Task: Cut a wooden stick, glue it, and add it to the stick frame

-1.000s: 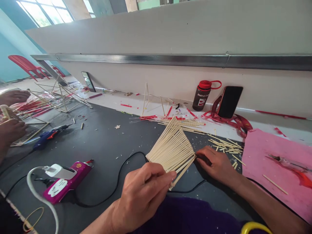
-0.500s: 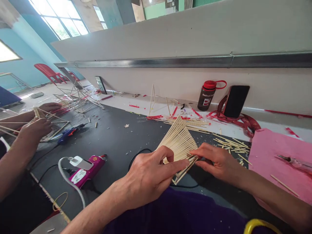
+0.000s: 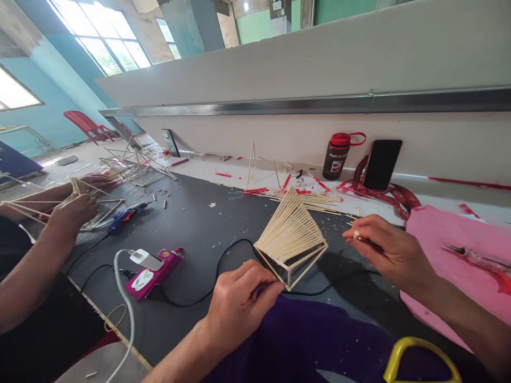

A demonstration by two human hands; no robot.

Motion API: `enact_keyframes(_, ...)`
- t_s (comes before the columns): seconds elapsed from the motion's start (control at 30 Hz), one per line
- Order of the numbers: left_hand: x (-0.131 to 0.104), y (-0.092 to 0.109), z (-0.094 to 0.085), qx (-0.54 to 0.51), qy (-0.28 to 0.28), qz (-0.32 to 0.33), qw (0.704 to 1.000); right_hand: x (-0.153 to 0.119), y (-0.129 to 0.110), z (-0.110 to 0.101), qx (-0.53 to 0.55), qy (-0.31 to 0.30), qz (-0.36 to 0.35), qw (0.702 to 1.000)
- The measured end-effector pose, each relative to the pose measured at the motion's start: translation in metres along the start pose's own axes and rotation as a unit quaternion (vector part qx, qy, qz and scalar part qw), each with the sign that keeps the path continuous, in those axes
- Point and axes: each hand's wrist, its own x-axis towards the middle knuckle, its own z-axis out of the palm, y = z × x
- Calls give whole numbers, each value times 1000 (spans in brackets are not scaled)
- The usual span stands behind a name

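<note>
A model of thin pale wooden sticks [image 3: 293, 229], its top covered by a fan of side-by-side sticks, stands on the dark table with an open frame at its near end. My left hand [image 3: 247, 292] is closed, thumb and fingertips together beside the model's near corner; whether it grips the corner or something small is hidden. To the right, my right hand [image 3: 387, 247] is raised off the model. Its thumb and fingers pinch a small pale stick [image 3: 356, 234], seen nearly end-on.
Loose sticks [image 3: 319, 201] lie behind the model. A pink sheet [image 3: 435, 239] with a glue gun [image 3: 475, 258] lies right; a bottle [image 3: 335, 157] and phone [image 3: 383, 165] stand behind. At left are a purple power strip [image 3: 155, 274], cables and a co-worker's hands [image 3: 75, 210]. Yellow handle [image 3: 423, 346] in front.
Both hands have come away from the model's top: the left toward its near corner, the right out to the right with a small stick. The near-end frame now shows.
</note>
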Motion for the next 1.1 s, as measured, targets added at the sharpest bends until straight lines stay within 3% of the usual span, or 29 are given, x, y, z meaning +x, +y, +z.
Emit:
enact_keyframes(0.1, -8, 2, 13, 29, -69, -58, 995, -7, 11, 4, -3, -59, 118, 991)
enact_keyframes(0.2, -8, 5, 26, 68, -97, -82, 990, -12, 22, 14, 60, -106, 227, 966)
enact_keyframes(0.33, -6, 6, 37, 120, -104, -74, 985, -14, 26, 17, 94, -92, 255, 958)
enact_keyframes(0.43, -7, 1, 42, 127, -118, -69, 982, -16, 24, 11, 38, -66, 214, 974)
enact_keyframes(0.57, -6, -5, 41, 104, -159, -65, 980, -25, 17, 4, -63, -75, 58, 993)
enact_keyframes(0.67, -1, -6, 36, 70, -203, -58, 975, -34, 10, 4, -179, -147, -53, 971)
enact_keyframes(0.73, 2, -8, 33, 46, -218, -51, 974, -41, 6, 7, -239, -188, -90, 948)
enact_keyframes(0.97, 7, -21, 29, -11, -224, 11, 974, -61, 9, 29, -278, -242, -106, 923)
enact_keyframes(1.1, 11, -27, 25, -38, -244, 50, 968, -67, 6, 28, -281, -266, -88, 918)
